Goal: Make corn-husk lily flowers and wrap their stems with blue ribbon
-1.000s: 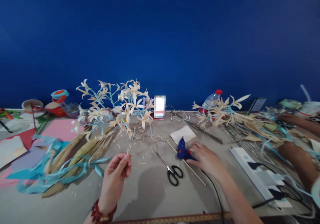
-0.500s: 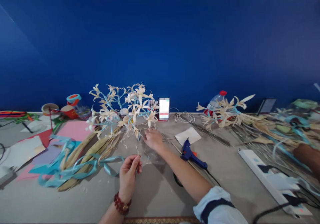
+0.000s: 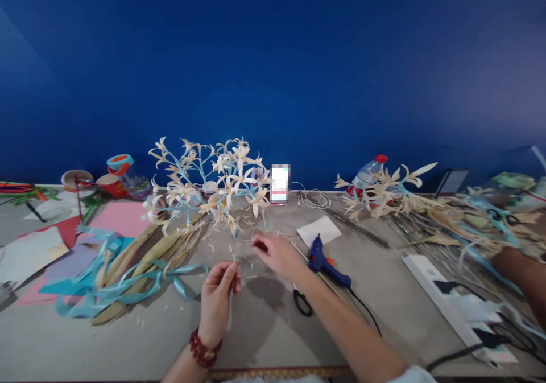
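My left hand [image 3: 219,283], a dark red bead bracelet at its wrist, pinches a thin pale stem [image 3: 234,256] upright between thumb and forefinger. Its tip shows small whitish bits. To the right of it, my right hand [image 3: 275,253] is raised over the table, slightly blurred, its fingers curled together; whatever they hold is too small to make out. Behind both hands stands a bunch of cream artificial flowers [image 3: 228,186] on light blue stems. Small pale scraps are scattered on the table between the flowers and my hands.
A blue glue gun [image 3: 326,263] lies right of my right forearm, with scissors [image 3: 302,302] partly under that arm. Light blue ribbon [image 3: 157,283] and dried husks spread at left. A white power strip [image 3: 447,303] and another person's hand [image 3: 514,263] are at right.
My right hand has drawn back from near the flowers toward me and lifted, fingers curled. The scissor handle shows more. My left hand keeps its pinch, almost unmoved.
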{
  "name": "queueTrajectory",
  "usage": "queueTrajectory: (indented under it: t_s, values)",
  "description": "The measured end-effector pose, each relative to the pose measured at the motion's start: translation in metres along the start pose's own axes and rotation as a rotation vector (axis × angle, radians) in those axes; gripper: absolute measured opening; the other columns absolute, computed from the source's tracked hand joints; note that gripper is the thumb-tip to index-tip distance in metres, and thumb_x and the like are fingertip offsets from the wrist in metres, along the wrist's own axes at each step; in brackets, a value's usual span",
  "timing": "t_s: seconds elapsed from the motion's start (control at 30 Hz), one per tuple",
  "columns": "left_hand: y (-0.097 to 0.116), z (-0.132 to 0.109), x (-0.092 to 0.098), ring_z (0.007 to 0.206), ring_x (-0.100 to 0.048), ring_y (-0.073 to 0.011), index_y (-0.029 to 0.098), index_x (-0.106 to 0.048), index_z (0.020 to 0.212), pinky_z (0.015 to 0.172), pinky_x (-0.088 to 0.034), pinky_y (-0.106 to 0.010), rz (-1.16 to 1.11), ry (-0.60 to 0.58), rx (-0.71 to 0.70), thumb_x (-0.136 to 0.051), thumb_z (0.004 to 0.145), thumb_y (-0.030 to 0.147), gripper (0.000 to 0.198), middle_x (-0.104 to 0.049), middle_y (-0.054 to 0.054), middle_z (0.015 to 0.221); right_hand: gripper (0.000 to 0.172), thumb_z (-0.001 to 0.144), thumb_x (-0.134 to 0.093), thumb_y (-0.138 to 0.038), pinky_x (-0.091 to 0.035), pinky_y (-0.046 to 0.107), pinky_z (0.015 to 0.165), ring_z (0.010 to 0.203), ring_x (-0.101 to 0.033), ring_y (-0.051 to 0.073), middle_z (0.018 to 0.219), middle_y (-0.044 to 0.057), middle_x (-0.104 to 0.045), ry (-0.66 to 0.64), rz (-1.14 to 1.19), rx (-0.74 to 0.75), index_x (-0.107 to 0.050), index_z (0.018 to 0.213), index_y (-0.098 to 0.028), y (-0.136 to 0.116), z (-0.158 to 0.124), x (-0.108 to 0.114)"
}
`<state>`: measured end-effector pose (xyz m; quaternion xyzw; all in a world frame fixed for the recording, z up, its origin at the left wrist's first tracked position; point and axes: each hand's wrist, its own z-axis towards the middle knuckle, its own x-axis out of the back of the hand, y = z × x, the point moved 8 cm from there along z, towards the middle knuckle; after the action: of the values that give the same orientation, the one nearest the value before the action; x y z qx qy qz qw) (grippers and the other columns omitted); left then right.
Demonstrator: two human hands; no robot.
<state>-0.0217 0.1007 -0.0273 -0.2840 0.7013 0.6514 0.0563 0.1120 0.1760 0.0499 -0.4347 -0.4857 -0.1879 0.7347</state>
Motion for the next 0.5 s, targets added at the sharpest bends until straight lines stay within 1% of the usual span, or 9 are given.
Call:
queueTrajectory:
  t_s: [0.07, 0.13, 0.2, 0.27, 0.3, 0.4, 0.5]
  values:
    - [0.006, -0.004, -0.009, 0.048, -0.052, -0.0069, 0.017, -0.066, 0.080, 0.046, -0.038, -0.018, -0.013, -0.029, 0.008, -0.075, 0.073, 0.032, 0.019, -0.065, 0.001, 0.063, 0.011, 0.090, -0.054, -0.016, -0.044, 0.023, 0.072, 0.080, -0.063, 0.014, 0.088, 0.000, -0.069, 0.053, 0.101, 0.075, -0.061, 0.094, -0.023, -0.010, -0.020, 0.019]
    - [0.012, -0.008, -0.021, 0.048, -0.052, -0.0062, 0.017, -0.067, 0.080, 0.046, -0.039, -0.019, -0.023, -0.073, 0.006, -0.074, 0.074, 0.030, 0.016, -0.069, -0.001, 0.075, 0.018, 0.090, -0.051, -0.013, -0.045, 0.026, 0.077, 0.086, -0.063, 0.017, 0.093, 0.002, -0.069, 0.088, 0.128, 0.112, -0.060, 0.102, -0.023, -0.017, -0.036, 0.034]
    - [0.015, -0.010, -0.033, 0.048, -0.051, -0.0047, 0.016, -0.068, 0.080, 0.046, -0.040, -0.020, -0.023, -0.120, 0.014, -0.072, 0.076, 0.030, 0.014, -0.071, -0.005, 0.092, 0.020, 0.090, -0.049, -0.012, -0.045, 0.028, 0.078, 0.087, -0.062, 0.018, 0.092, 0.004, -0.068, 0.105, 0.125, 0.121, -0.059, 0.105, -0.022, -0.020, -0.047, 0.043]
    - [0.016, -0.013, -0.043, 0.048, -0.051, -0.0039, 0.016, -0.068, 0.080, 0.046, -0.041, -0.021, -0.008, -0.168, 0.032, -0.070, 0.078, 0.029, 0.013, -0.070, -0.007, 0.101, 0.018, 0.091, -0.048, -0.012, -0.045, 0.029, 0.076, 0.085, -0.061, 0.019, 0.088, 0.005, -0.067, 0.122, 0.126, 0.133, -0.060, 0.100, -0.021, -0.023, -0.055, 0.048]
    - [0.015, -0.014, -0.048, 0.048, -0.051, -0.0040, 0.016, -0.068, 0.080, 0.047, -0.041, -0.021, 0.003, -0.192, 0.041, -0.069, 0.079, 0.029, 0.013, -0.070, -0.007, 0.102, 0.016, 0.091, -0.048, -0.012, -0.045, 0.029, 0.075, 0.085, -0.061, 0.019, 0.087, 0.005, -0.066, 0.133, 0.127, 0.136, -0.061, 0.096, -0.021, -0.023, -0.058, 0.050]
    - [0.010, -0.017, -0.056, 0.049, -0.052, -0.0047, 0.016, -0.068, 0.082, 0.049, -0.042, -0.021, 0.029, -0.237, 0.058, -0.069, 0.080, 0.029, 0.012, -0.071, -0.006, 0.094, 0.014, 0.090, -0.050, -0.012, -0.045, 0.028, 0.074, 0.084, -0.060, 0.018, 0.087, 0.005, -0.065, 0.171, 0.125, 0.111, -0.061, 0.092, -0.020, -0.023, -0.062, 0.052]
    - [0.006, -0.018, -0.058, 0.049, -0.052, -0.0052, 0.016, -0.068, 0.083, 0.050, -0.041, -0.020, 0.022, -0.231, 0.072, -0.070, 0.079, 0.029, 0.013, -0.071, -0.004, 0.085, 0.013, 0.089, -0.050, -0.013, -0.045, 0.028, 0.074, 0.082, -0.059, 0.018, 0.085, 0.005, -0.064, 0.221, 0.133, 0.072, -0.061, 0.089, -0.020, -0.022, -0.064, 0.053]
